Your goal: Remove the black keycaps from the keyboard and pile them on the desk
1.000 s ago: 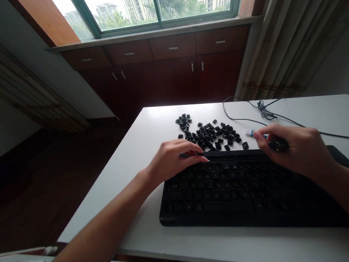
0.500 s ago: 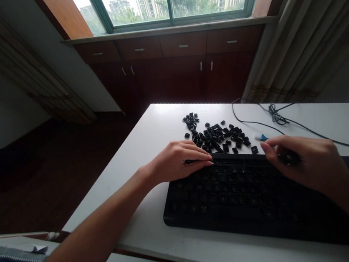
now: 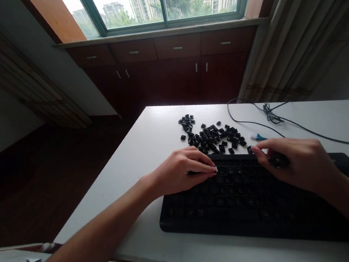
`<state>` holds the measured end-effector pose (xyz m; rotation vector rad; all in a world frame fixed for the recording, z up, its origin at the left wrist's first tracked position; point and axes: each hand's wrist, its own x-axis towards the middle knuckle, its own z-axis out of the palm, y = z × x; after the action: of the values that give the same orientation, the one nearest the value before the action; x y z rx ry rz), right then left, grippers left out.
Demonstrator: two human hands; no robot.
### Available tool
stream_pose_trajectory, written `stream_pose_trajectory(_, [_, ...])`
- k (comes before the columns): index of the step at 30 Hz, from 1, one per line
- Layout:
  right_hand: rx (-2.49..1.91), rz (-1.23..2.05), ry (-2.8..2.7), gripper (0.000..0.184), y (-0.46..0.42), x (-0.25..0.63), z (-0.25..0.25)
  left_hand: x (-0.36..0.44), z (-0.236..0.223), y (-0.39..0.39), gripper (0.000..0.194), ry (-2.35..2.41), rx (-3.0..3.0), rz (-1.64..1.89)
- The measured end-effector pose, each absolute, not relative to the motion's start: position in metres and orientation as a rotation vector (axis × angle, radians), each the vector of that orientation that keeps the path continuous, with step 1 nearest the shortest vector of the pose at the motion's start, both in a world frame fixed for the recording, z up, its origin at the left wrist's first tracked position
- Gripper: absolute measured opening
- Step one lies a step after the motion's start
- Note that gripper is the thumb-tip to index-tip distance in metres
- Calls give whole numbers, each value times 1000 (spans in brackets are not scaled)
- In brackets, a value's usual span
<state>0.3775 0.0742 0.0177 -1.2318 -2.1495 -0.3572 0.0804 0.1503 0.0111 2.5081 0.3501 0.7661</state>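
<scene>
A black keyboard (image 3: 216, 223) lies across the white table with keycaps missing over much of it. My left hand (image 3: 182, 170) rests over its upper left part, thumb and fingers pinched around a small pale piece (image 3: 216, 169) too small to make out. Over the keyboard's right half, my right hand (image 3: 300, 160) is closed; a dark rounded object (image 3: 278, 160) shows inside its curled fingers. A loose black keycap (image 3: 249, 149) lies close to its fingertips. Just behind that hand is a blue brush (image 3: 259, 137) with pale bristles.
Loose black keycaps (image 3: 214, 137) lie heaped behind the keyboard, with a smaller cluster (image 3: 187, 122) farther back. A black cable (image 3: 272, 115) runs coiled over the right rear of the white table (image 3: 145, 147). Beyond stand low cabinets (image 3: 162, 77) under a window.
My left hand has shifted right along the keyboard, and the pale piece now shows at its fingertips. My right hand has moved slightly left. The whole view has shifted a little.
</scene>
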Motion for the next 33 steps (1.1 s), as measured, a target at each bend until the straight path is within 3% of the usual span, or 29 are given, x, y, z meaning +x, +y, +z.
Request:
stream_pose_trajectory(15, [-1253,-296,-2143,3,72,374,19,82,11,148,14,487,2371,716])
stream_pose_trajectory(17, [-1261,-222,-2089,11,70,371,21,81,12,149,16,528,2327,676])
stream_pose_trajectory(22, [-1267,283,-1731,35,67,354,35,75,16,151,38,592,2259,579])
stream_pose_trajectory(27, [-900,931,-1306,50,72,312,56,69,17,162,33,531,2193,620])
stream_pose_trajectory(33, [-763,1096,-1175,56,88,253,62,64,8,184,24,848,2199,1083])
